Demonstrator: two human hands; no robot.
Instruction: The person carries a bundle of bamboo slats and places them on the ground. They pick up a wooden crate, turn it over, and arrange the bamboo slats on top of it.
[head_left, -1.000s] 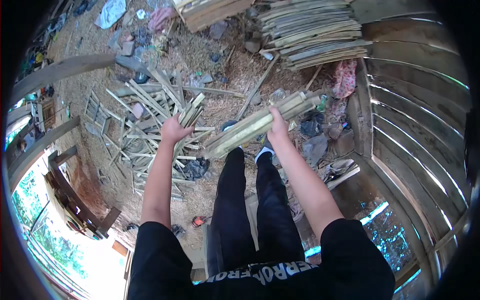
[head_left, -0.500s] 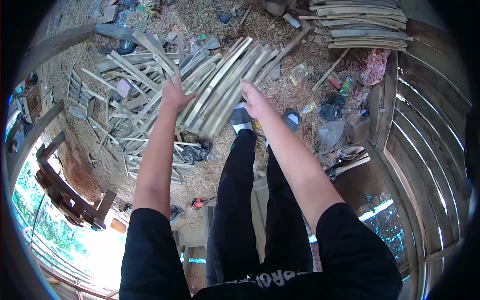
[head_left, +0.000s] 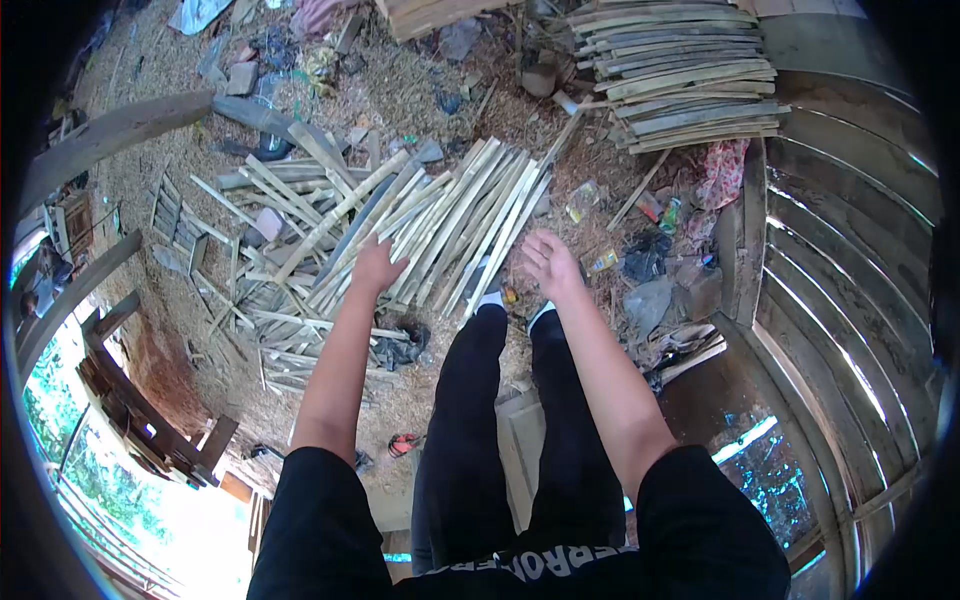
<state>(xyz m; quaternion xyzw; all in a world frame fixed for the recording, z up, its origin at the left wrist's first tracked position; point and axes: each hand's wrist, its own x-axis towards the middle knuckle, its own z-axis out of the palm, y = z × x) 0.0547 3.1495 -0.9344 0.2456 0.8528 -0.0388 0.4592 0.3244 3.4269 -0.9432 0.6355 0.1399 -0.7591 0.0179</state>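
A loose heap of thin wooden strips (head_left: pixel 440 220) lies on the ground ahead of my feet, several of them roughly side by side and slanting. At the heap's near left part is my left hand (head_left: pixel 376 268), thumb spread out, over or against the strips; nothing is visibly gripped. My right hand (head_left: pixel 551 266) is to the right of the slanted strips, fingers apart and palm turned inward, holding nothing. One of my shoes shows partly under the strip ends.
A neat stack of strips (head_left: pixel 690 80) is at the upper right. Black plastic (head_left: pixel 647 255), a red patterned cloth (head_left: pixel 722 175) and other litter lie on the right, beside a slatted wooden wall (head_left: pixel 850 250). A curved beam (head_left: pixel 120 135) crosses the upper left.
The view has shifted, showing more ground at the top. My right hand has moved away from the strips and spread its fingers. The slanted strips at right lie more spread out.
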